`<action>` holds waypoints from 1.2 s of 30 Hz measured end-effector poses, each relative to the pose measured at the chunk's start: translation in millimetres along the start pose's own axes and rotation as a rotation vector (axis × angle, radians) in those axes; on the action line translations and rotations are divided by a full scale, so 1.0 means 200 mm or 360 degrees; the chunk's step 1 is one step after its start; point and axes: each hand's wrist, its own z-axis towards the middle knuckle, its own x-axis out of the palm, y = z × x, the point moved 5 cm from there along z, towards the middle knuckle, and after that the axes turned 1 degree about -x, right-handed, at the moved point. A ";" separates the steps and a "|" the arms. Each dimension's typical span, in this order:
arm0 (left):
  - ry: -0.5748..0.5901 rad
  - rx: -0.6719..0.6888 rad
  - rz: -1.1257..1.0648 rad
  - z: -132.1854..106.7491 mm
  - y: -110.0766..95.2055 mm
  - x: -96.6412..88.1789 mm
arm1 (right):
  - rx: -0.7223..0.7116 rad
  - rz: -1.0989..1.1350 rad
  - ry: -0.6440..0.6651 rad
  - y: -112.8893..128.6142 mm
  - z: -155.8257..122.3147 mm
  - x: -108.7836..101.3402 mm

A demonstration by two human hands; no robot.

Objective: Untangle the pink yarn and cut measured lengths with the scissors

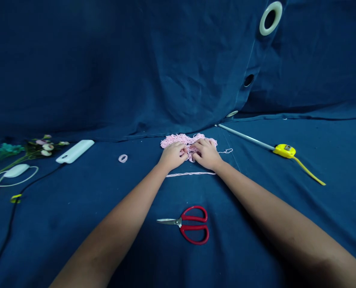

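A loose heap of pink yarn (176, 138) lies on the blue cloth, against the foot of the hanging curtain. My left hand (174, 154) rests at the heap's near left, fingers curled around some strands. From the right, my right hand (207, 153) bends its fingers over the same yarn, thumb pointing inward. The fingertips are partly hidden among the strands. A few straight lengths of pink yarn (191, 174) run crosswise just below my wrists. Closer to me, between my forearms, lie red-handled scissors (192, 226), blades pointing left.
Left of the heap sits a small pale pink ring (123, 158). Farther left are a white power bank (75, 151) with a black cable and artificial flowers (47, 148). To the right lies a yellow tape measure (284, 151) beside a thin rod (246, 137). A blue curtain (120, 72) rises behind.
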 end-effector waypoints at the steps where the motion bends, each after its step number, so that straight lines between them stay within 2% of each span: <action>1: -0.0025 -0.0035 0.0015 0.00 0.01 0.00 | -0.0004 0.0007 0.0009 0.00 0.00 0.00; 6: -0.0079 -0.0137 0.0072 0.00 0.03 0.00 | -0.0051 0.0035 0.0110 0.02 0.00 0.01; 10: -0.0146 -0.0079 0.0076 0.00 0.01 -0.02 | -0.0024 0.0028 0.0011 0.02 0.00 -0.01; 13: -0.0103 -0.0090 0.0087 0.00 0.00 -0.03 | -0.0003 0.0008 -0.0054 0.02 0.00 -0.02; 17: -0.0003 -0.0331 0.0141 0.00 0.02 -0.02 | 0.0032 -0.0012 0.0010 0.01 0.00 -0.01; 20: -0.0004 -0.0553 0.0206 -0.01 0.05 -0.04 | 0.0103 -0.0044 -0.0028 0.00 0.00 0.00; 22: -0.0020 -0.0612 0.0228 -0.01 0.06 -0.05 | 0.0128 -0.0056 -0.0055 -0.01 0.00 0.00; 24: -0.0068 -0.0520 0.0238 -0.01 0.05 -0.06 | 0.0146 -0.0087 -0.0105 -0.01 0.00 -0.01; 26: -0.0095 -0.0322 0.0249 0.00 0.03 -0.05 | 0.0154 -0.0114 -0.0128 -0.02 0.00 -0.02; 29: -0.0034 -0.0142 0.0268 0.00 0.01 -0.02 | 0.0145 -0.0106 -0.0048 -0.02 0.00 0.00; 36: -0.0080 -0.0428 0.0286 -0.01 0.06 -0.04 | 0.0224 -0.0186 -0.0068 -0.04 0.00 0.01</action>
